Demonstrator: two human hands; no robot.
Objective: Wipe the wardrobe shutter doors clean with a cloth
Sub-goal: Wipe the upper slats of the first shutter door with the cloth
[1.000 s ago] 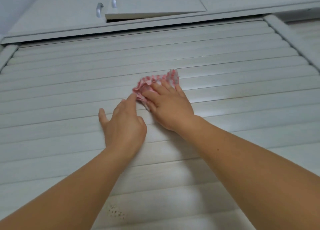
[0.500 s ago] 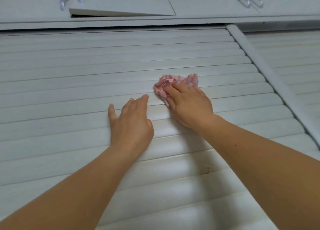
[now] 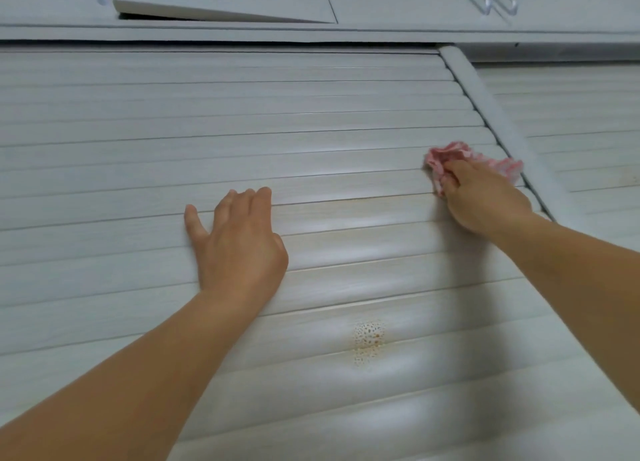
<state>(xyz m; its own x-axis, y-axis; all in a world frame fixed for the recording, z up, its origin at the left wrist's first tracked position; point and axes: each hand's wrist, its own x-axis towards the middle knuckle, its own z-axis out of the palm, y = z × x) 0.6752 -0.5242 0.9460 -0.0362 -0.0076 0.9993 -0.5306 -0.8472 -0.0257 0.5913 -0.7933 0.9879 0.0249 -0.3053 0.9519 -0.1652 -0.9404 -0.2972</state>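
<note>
Shutter door (image 3: 311, 141) of pale horizontal slats fills most of the head view. Left hand (image 3: 239, 242) lies flat against the slats near the middle of the door, fingers straight and close together, thumb spread to the side, holding nothing. Right hand (image 3: 485, 197) presses a bunched pink cloth (image 3: 450, 154) against the slats at the right edge of the door; the fingers are curled over the cloth, which protrudes above and to both sides of the knuckles. Cloth and right hand sit just beside the vertical frame post (image 3: 491, 114) that separates this door from a second slatted door (image 3: 581, 131) on the right. A speckled brownish stain (image 3: 369, 339) marks the slats below and between the two hands. Above the door, upper cabinet doors carry metal handles (image 3: 491, 1); one cabinet door (image 3: 225, 3) stands slightly ajar.
</note>
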